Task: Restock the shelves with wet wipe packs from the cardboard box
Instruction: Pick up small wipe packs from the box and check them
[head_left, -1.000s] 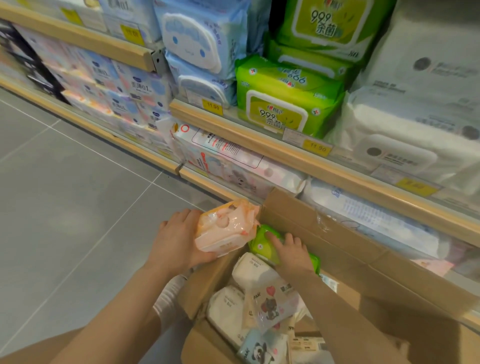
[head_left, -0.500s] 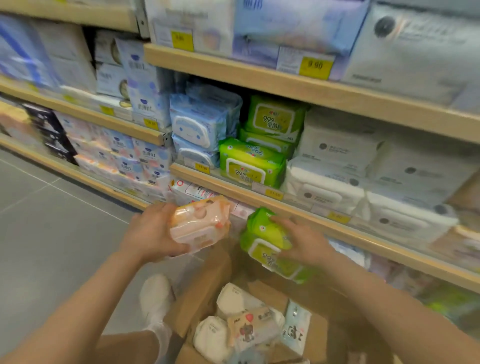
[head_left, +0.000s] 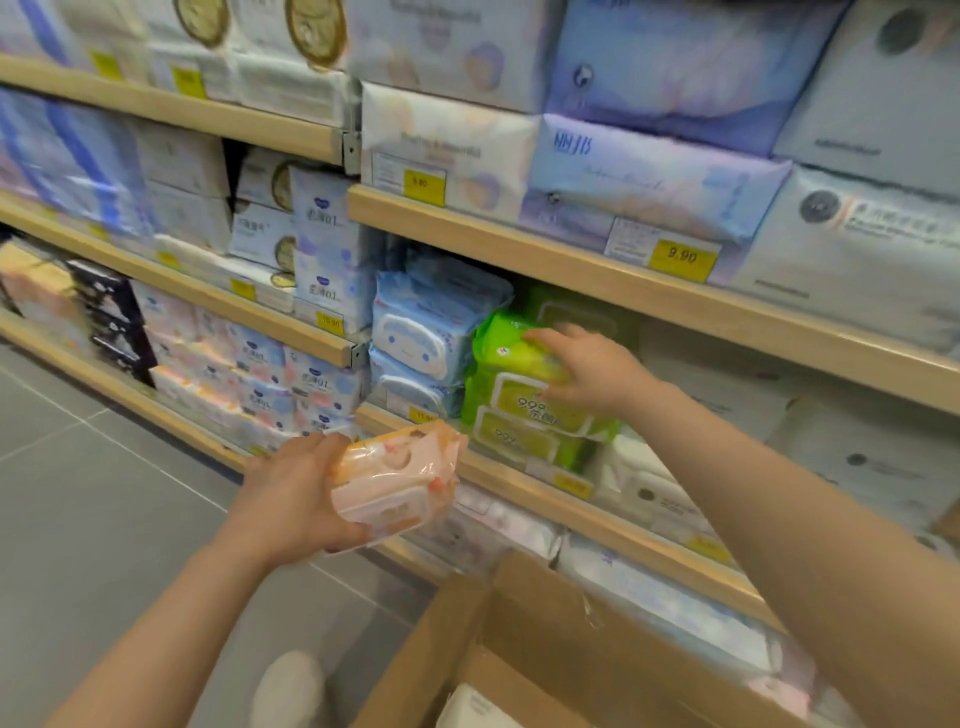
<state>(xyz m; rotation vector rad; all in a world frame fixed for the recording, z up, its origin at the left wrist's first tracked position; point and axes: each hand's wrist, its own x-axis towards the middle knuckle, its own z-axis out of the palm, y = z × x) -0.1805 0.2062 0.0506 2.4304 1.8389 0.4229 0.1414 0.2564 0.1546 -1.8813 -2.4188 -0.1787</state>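
My right hand (head_left: 592, 371) grips a green wet wipe pack (head_left: 514, 348) that lies on top of the stack of green packs (head_left: 524, 421) on the middle shelf (head_left: 519, 478). In front of the shelf edge, my left hand (head_left: 291, 499) holds an orange-and-pink wipe pack (head_left: 397, 475). The open cardboard box (head_left: 524, 623) stands at the bottom, below my right arm, with a white pack (head_left: 467, 709) showing inside.
Blue wipe packs (head_left: 421, 332) stand just left of the green stack, white packs (head_left: 644, 488) to its right. Shelves above and below are full of tissue packs with yellow price tags (head_left: 680, 257). Grey tiled floor (head_left: 104, 493) lies at left; a white shoe (head_left: 291, 686) is near the box.
My right hand lifted the green pack out of the box and up onto the green stack on the shelf. My left hand kept the orange pack and rose slightly. My view tilted upward.
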